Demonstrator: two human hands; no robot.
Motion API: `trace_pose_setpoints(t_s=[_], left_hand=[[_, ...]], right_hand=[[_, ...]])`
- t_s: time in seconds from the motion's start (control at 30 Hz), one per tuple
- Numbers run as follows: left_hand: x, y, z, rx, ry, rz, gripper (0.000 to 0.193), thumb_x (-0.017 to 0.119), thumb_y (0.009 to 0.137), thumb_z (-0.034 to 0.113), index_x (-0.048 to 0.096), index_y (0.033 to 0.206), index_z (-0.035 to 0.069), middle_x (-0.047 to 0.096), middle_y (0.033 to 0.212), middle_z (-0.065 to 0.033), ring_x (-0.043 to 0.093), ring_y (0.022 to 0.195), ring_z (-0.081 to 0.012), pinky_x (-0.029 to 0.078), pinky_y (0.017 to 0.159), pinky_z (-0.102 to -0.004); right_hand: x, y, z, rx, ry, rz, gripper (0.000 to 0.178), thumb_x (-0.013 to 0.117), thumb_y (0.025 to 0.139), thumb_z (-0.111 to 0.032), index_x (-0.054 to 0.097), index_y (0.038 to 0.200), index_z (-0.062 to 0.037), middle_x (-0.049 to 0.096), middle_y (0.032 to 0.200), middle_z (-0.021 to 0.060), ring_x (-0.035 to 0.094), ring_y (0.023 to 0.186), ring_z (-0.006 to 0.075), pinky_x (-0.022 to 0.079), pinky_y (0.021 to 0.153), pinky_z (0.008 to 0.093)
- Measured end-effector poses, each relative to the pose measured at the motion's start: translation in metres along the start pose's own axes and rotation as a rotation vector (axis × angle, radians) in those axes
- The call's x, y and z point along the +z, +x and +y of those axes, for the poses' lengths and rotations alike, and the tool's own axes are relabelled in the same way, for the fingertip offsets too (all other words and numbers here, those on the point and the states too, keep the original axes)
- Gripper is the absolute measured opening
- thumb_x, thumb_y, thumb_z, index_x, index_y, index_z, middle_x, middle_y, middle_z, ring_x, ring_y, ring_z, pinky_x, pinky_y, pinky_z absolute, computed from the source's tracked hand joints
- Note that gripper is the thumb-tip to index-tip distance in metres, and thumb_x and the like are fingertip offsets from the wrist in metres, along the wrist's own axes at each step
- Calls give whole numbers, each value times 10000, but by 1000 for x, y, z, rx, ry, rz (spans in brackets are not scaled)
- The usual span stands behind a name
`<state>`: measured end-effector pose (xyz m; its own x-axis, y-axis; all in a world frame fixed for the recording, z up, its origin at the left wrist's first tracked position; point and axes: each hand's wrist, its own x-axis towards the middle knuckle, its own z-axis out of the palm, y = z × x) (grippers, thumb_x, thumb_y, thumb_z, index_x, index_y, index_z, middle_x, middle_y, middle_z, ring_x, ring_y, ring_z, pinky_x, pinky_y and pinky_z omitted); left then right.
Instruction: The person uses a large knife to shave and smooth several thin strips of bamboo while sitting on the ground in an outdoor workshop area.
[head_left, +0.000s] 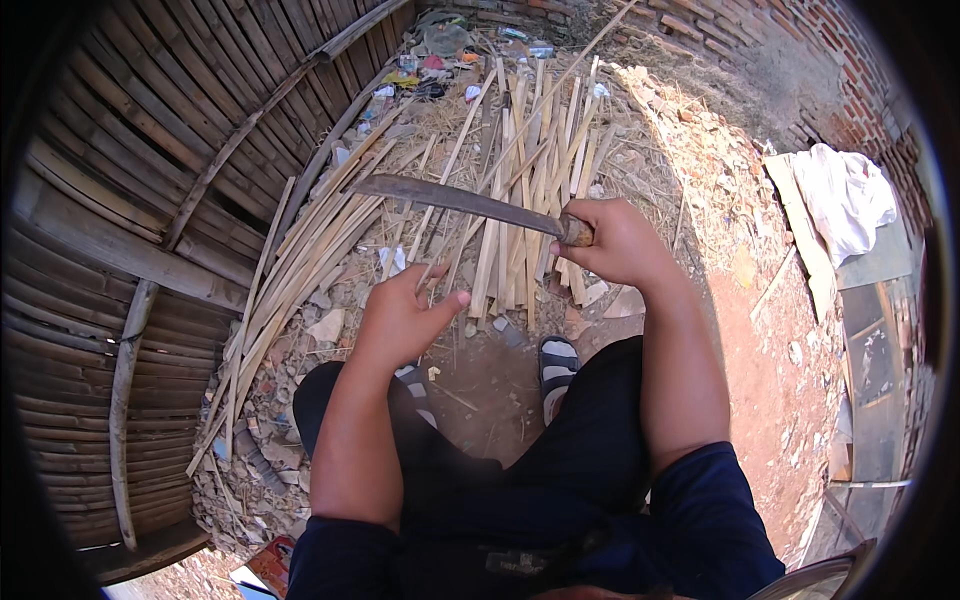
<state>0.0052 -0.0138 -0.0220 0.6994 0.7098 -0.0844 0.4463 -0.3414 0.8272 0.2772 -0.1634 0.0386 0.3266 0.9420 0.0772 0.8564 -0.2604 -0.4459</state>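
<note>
My right hand (622,245) is closed round the short wooden handle of a machete (462,198). Its long, dark, slightly curved blade points left and lies level across the view, above the bamboo strips. Below the blade is my left hand (398,318), thumb and forefinger apart, with nothing plainly held in it. Its other fingers are partly hidden. Pale split bamboo strips (530,180) lie in a loose heap on the ground just beyond my hands. A second bundle of long bamboo strips (300,262) lies to the left, along the wall.
A woven bamboo wall (110,230) closes the left side. Brick walls (840,60) stand at the far right. White cloth (845,195) lies over boards at the right. Rubble and litter (440,60) cover the ground around the strips. My sandalled feet (557,370) are close below the heap.
</note>
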Motion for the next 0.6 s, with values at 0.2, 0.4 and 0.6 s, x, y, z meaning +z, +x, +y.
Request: trace_pose_setpoints(t_s=[0.2,0.4,0.6], left_hand=[[-7,-5,10,21,27,11,588,894,851,374,718,1267,-2,442,645,54,395,587,-66,332,543,-281],[-11,-2,5,-18,38,31,592,872,851,406,723,1270,14,451,601,5,409,541,-114,379,533,-328],[-8,1,6,-16,110,24,559,898,848,350,725,1245,-4,432,646,50,392,592,-78,337,549,-293]], right_hand=[[-1,3,6,-12,80,-47,382,866,824,-343,736,1023,-43,687,799,203,683,775,395,523,726,473],[-15,2,26,249,189,212,345,888,833,-272,670,906,-16,580,686,90,550,662,193,471,653,383],[8,-1,-3,-152,21,-92,376,865,819,-338,737,1029,-52,698,805,194,697,821,420,532,743,491]])
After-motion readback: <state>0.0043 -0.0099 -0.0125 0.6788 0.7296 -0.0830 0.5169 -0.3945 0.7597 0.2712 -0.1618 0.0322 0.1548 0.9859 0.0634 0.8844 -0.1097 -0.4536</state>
